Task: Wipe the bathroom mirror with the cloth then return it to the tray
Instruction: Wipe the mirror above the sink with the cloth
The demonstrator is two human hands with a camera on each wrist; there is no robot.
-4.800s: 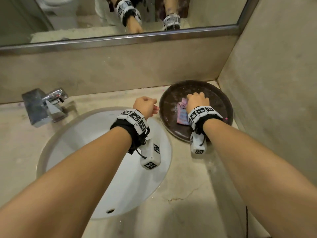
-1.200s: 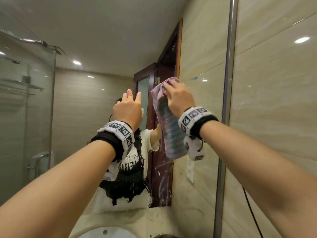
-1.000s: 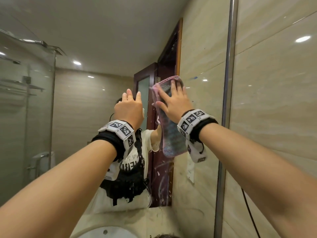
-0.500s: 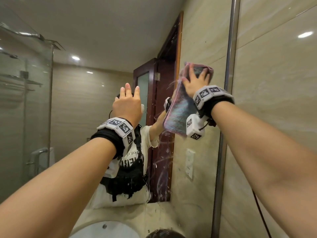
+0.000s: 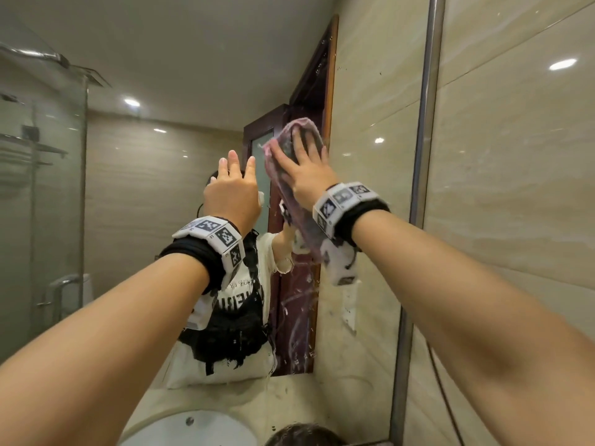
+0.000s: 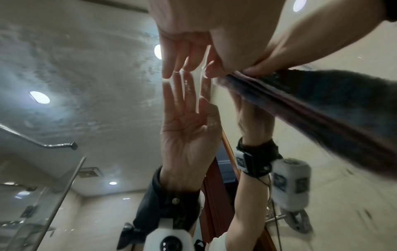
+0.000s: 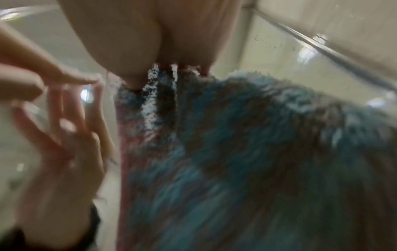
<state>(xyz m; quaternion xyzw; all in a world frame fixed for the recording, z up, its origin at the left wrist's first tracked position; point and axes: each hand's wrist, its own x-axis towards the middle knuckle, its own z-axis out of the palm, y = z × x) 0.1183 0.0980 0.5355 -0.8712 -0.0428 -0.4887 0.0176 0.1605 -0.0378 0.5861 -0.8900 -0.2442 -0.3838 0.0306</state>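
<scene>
In the head view my right hand [image 5: 306,165] lies flat with spread fingers on the pink and blue cloth [image 5: 301,127] and presses it against the mirror [image 5: 145,194], just right of centre. The cloth hangs down past my wrist. My left hand [image 5: 236,170] is beside it on the left, fingers straight, fingertips on the glass. The left wrist view shows those fingertips [image 6: 171,71] meeting their reflection, with the cloth [image 6: 322,105] to the right. The right wrist view is blurred and filled by the cloth [image 7: 236,152]. The dark round tray [image 5: 306,434] peeks in at the bottom.
The mirror's metal frame [image 5: 425,156] runs vertically on the right, with a beige tiled wall [image 5: 515,188] beyond it. Wet streaks [image 5: 299,317] run down the glass below the cloth. The white basin [image 5: 193,428] shows at the bottom, and the mirror reflects a glass shower screen [image 5: 42,220].
The right hand took the cloth from the tray up to the mirror. Over the last half second it slid the cloth left and down, away from the frame. The left hand stayed on the glass.
</scene>
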